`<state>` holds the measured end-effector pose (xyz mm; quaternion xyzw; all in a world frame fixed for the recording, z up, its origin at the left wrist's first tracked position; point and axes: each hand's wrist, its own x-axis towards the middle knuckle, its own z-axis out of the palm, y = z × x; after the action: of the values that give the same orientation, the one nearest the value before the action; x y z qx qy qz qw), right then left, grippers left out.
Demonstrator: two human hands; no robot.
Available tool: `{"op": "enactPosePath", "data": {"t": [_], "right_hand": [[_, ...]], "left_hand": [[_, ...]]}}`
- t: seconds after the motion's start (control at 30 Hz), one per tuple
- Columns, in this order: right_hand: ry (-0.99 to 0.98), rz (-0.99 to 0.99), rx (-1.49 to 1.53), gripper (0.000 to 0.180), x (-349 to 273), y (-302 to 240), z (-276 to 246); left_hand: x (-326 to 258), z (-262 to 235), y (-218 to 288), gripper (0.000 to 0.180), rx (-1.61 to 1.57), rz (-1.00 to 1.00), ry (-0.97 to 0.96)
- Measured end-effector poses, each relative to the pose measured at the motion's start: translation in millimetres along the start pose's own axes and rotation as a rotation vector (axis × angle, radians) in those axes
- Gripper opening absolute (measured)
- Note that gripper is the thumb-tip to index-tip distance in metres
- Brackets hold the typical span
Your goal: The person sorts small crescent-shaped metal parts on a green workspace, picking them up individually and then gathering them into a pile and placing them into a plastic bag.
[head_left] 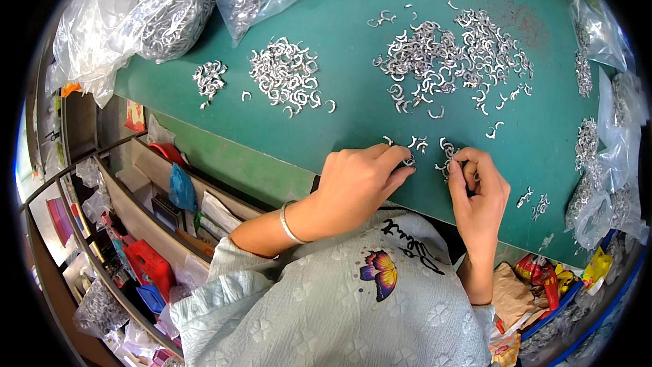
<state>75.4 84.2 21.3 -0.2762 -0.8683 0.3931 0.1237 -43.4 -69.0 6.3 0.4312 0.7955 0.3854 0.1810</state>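
Left hand (360, 180) and right hand (477, 187), both curled, each pinch small shiny C-shaped metal clips (415, 143) at near edge of green surface (353, 41).

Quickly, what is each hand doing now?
Left hand: closed, pinching a small metal ring.
Right hand: closed, fingers on small metal rings.
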Motion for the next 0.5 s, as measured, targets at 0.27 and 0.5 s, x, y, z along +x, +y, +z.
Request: {"op": "enactPosePath", "data": {"t": [0.27, 0.5], "right_hand": [[-0.049, 0.274, 0.593, 0.012, 0, 3, -11], [-0.244, 0.365, 1.440, 0.010, 8, 5, -15]], "left_hand": [[2, -5, 3, 0.010, -0.310, -0.177, -0.014], [11, -33, -19, 0.009, -1.625, -0.695, -0.306]]}}
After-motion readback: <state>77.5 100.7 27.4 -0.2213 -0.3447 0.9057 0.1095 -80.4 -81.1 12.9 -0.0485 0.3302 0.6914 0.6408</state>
